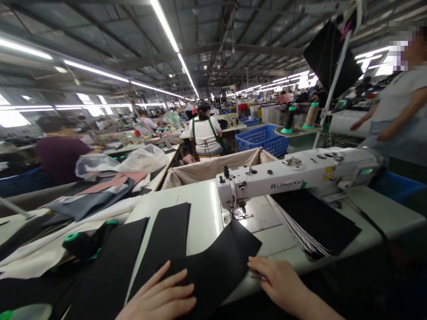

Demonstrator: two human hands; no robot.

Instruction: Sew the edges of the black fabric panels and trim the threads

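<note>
A black sheet of material [223,253] lies across the front of the sewing table, its far corner beside the needle area of a white sewing machine [260,178]. My left hand [163,293] rests flat on this sheet with fingers spread. At its right edge, my right hand [275,278] is closed, fingertips pinching the border. A small object with a metallic glint shows beneath those fingers; its kind is unclear. Left of the sheet lie a stack of black strips [170,226] and another black panel [113,266].
Under the machine's arm sits a stack of black pieces with pale edges [313,222]. Thread cones [80,244] lie at left, near grey and pink material [100,191]. Behind the table are a cloth-lined bin [213,166] and a blue crate [263,140]. A person [396,102] stands at right.
</note>
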